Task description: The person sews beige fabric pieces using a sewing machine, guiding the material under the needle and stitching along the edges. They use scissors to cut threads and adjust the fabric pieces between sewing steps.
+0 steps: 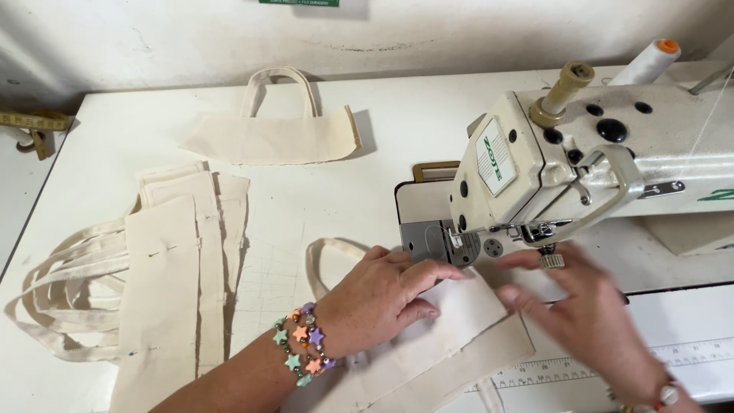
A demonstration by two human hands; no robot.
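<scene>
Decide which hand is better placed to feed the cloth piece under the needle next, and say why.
Probably the left hand: it lies flat on the cream cloth piece, fingertips beside the presser foot. The right hand is blurred, past the needle.

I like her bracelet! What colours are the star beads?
Orange, purple and mint green stars on the bracelet, seen from the head camera.

Just above the fingers [428, 275] the sewing machine head [527, 168] blocks the way. To their left, bare desk [321, 199] gives free passage between the stacked cloth pieces [183, 260] and the machine.
</scene>
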